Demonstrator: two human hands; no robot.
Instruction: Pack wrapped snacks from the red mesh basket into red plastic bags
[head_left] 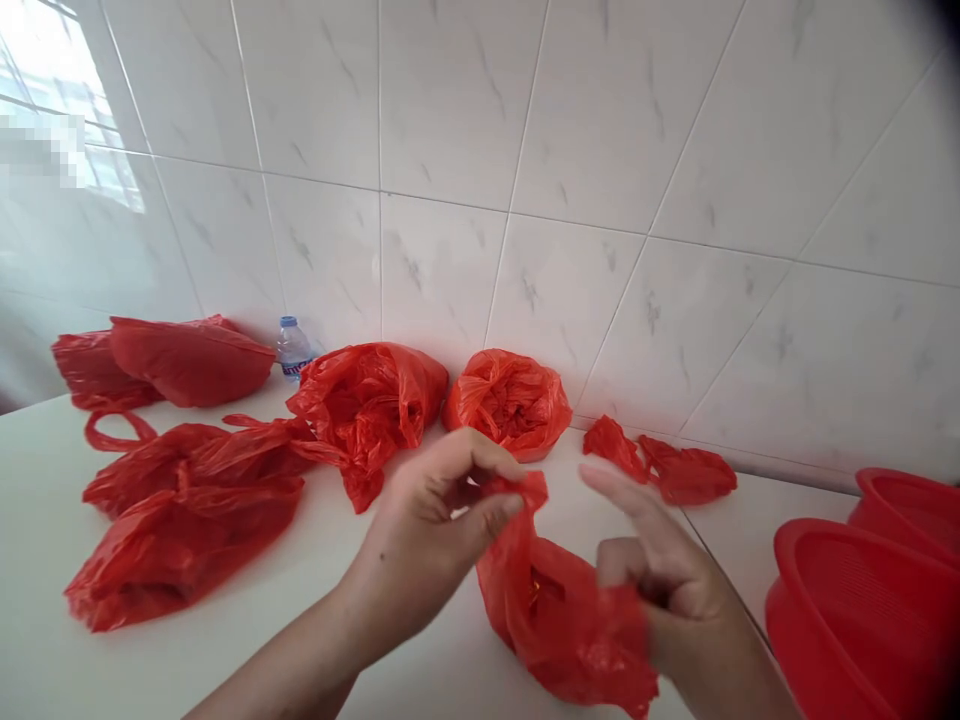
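Observation:
My left hand [442, 530] pinches one handle of a red plastic bag [555, 640] between thumb and fingers, just above the table. On the bag's other side, my right hand [667, 570] grips its edge with the curled fingers, while the index finger points out. The bag hangs partly open between both hands, and a small gold-coloured bit shows inside. The rest of what it holds is hidden by the plastic. Behind my hands, an opened red bag stuffed with crumpled red plastic [514, 400] stands against the wall.
More red bags [187, 560] lie on the white table [37, 500] at left, with bundled ones [191, 360] behind. A water bottle [292, 345] stands by the tiled wall. Another full bag [375, 390] is beside it. Crumpled bags [686, 470] and red plastic baskets [862, 610] are at right.

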